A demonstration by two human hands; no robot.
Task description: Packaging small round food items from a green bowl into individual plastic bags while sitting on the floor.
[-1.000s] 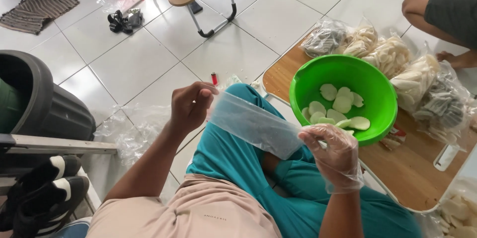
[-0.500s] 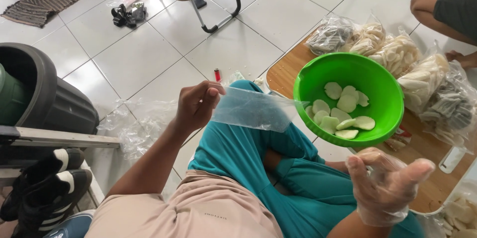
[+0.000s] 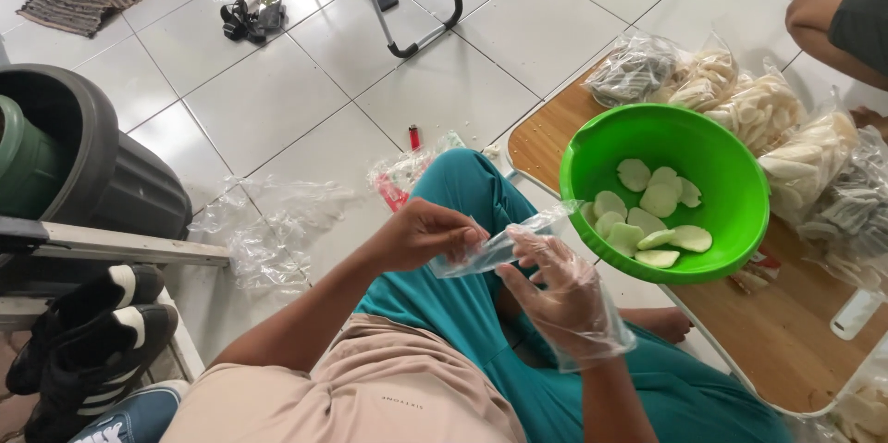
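Both hands (image 3: 421,235) (image 3: 555,281) hold plastic bag (image 3: 495,249) lying crosswise.

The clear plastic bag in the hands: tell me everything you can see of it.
The clear plastic bag is small, thin, see-through film, crumpled and looking empty. It lies roughly level above the lap, just left of the green bowl. The bare left hand pinches one end; the gloved right hand has its fingers at the other.

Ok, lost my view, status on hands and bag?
Left hand pinching clear plastic bag. Gloved right hand at its other end. Green bowl beside, nothing blocking.
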